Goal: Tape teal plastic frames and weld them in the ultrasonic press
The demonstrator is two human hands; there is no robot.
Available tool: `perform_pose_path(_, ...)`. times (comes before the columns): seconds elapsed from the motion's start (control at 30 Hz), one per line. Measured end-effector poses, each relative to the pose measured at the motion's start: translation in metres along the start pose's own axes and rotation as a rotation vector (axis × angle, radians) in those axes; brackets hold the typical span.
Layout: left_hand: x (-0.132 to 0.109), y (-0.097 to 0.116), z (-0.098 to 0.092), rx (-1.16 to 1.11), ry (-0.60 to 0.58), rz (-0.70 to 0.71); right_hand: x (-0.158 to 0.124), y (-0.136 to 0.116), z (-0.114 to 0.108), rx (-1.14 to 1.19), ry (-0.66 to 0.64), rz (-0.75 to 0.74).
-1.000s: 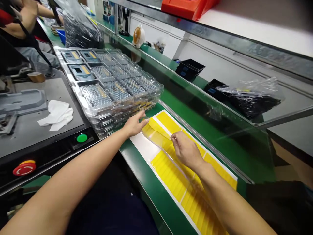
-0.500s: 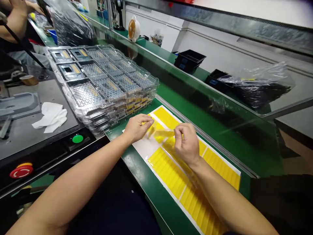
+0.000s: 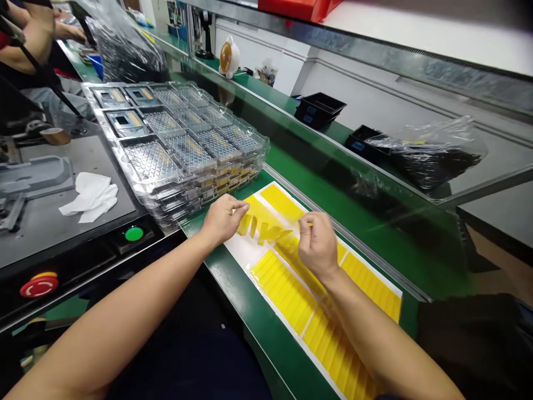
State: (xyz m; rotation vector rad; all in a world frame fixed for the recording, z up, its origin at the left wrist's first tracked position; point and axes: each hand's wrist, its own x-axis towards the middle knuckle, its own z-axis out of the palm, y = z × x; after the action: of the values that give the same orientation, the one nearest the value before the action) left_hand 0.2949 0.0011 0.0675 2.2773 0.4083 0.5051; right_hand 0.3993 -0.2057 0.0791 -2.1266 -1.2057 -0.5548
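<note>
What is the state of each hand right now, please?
Left hand: closed, pinching the thin film.
Right hand: closed, pinching something thin and yellow, mostly hidden.

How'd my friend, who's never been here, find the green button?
Find the stack of clear plastic trays, then the grey worktop to its left. Along the worktop's near edge runs a black panel. On it, near the trays, sits the round green button; the other button is red with white markings.

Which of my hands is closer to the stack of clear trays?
Left. Your left hand is just this side of the tray stack; your right hand is farther off to the right, over the yellow sheet.
</note>
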Motion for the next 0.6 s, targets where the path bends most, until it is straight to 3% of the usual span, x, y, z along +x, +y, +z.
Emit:
perform_pose_path(0.17, 0.001, 0.006, -0.013, -0.073, 0.065, 0.033, 0.010, -0.001, -0.009, -0.009, 0.068, -0.007)
perform_pose_path(0.27, 0.000, 0.011, -0.016, -0.174, 0.146, 0.047, 0.017, -0.005, -0.014, -0.017, 0.185, -0.013)
perform_pose_path(0.47, -0.008, 0.020, -0.019, -0.274, 0.410, 0.233, 0.026, -0.022, -0.023, 0.060, 0.326, -0.045)
perform_pose_path(0.53, -0.011, 0.023, -0.022, -0.332, 0.436, 0.248, 0.025, -0.028, -0.023, 0.153, 0.277, -0.038)
perform_pose_path(0.6, -0.014, 0.024, -0.023, -0.452, 0.413, 0.182, 0.024, -0.030, -0.019, 0.304, 0.114, 0.005)
